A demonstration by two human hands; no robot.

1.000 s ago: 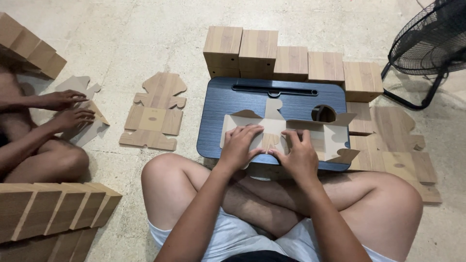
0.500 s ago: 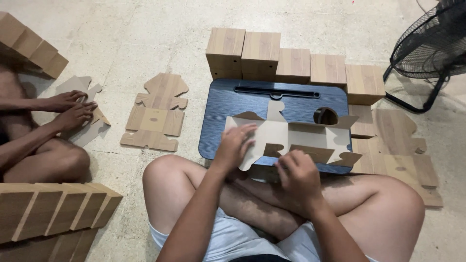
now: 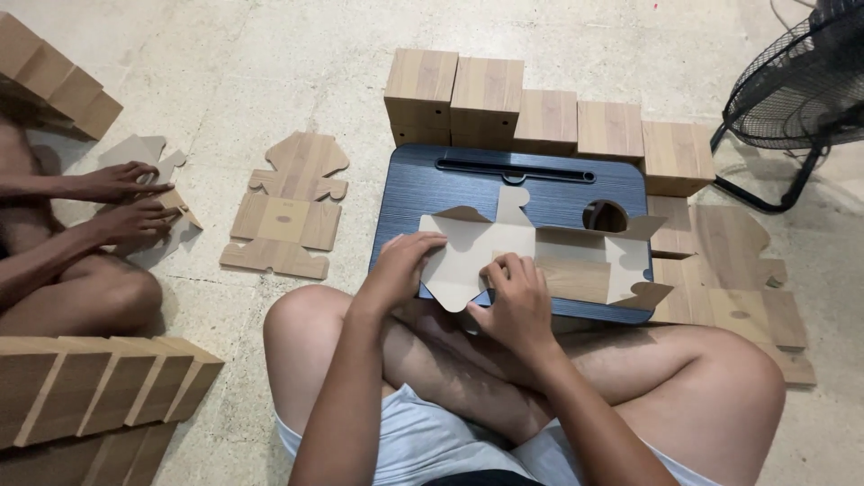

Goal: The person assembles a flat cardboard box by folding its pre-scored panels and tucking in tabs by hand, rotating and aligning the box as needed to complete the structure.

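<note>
A flat die-cut cardboard box blank, pale inside with wood-grain print, lies across a dark blue lap tray in front of my crossed legs. My left hand grips the blank's left edge, fingers curled over it. My right hand presses on the lower middle flap near the tray's front edge, thumb under the card. The blank's left part is bent upward between both hands.
A row of folded wood-grain boxes stands behind the tray. Flat blanks lie at left and right. Another person's hands fold a blank at far left. More boxes sit bottom left; a floor fan stands top right.
My hands shifted left along the blank. The right hand came from the tray's front edge onto the middle flap, and the left part of the blank is now folded up.
</note>
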